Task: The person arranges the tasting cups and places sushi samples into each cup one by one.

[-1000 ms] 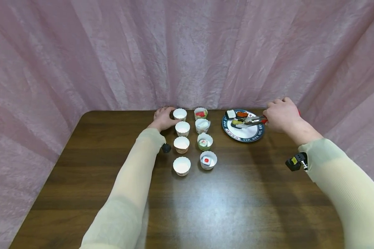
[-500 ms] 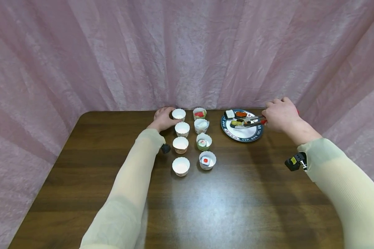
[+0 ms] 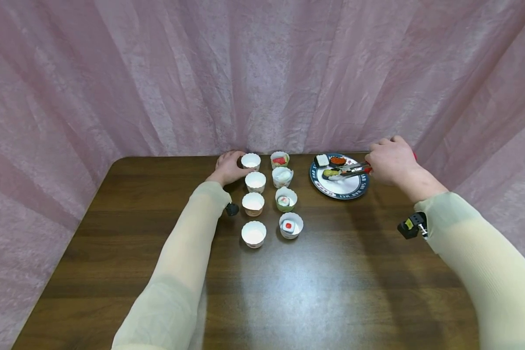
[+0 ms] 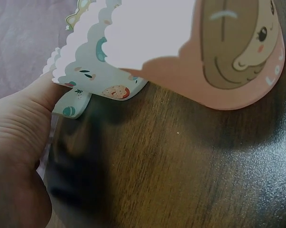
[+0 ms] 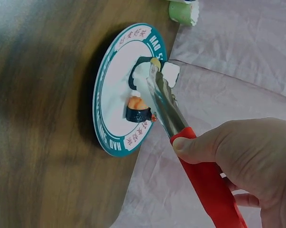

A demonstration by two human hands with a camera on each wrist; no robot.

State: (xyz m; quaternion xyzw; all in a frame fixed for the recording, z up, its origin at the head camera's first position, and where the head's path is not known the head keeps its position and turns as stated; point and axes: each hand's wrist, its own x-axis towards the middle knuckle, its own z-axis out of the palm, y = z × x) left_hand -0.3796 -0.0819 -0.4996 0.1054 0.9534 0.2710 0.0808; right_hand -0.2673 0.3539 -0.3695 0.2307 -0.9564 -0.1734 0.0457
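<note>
My left hand (image 3: 230,167) holds the farthest paper cup (image 3: 250,161) of the left row, its thumb in front and fingers around the far side. In the left wrist view that cup is mostly hidden behind the nearer ones. Over at the right, my right hand (image 3: 390,160) grips red-handled metal tongs (image 5: 204,183). The tongs' tips lie around a yellow-topped sushi piece (image 3: 330,173) on the round plate (image 3: 343,191); whether they squeeze it I cannot tell. Beside it sit a red-topped sushi piece (image 3: 337,161) and a white sushi piece with a black band (image 3: 321,161).
Two rows of paper cups stand on the wooden table (image 3: 323,291). The left row's cups, such as the nearest one (image 3: 253,234), show bare white insides. Each right-row cup (image 3: 290,226) holds a small food piece. A pink curtain (image 3: 262,73) hangs behind the table.
The view has shifted slightly. My right hand and the tongs have moved very little, a touch to the left. My left hand stays at the same cup.
</note>
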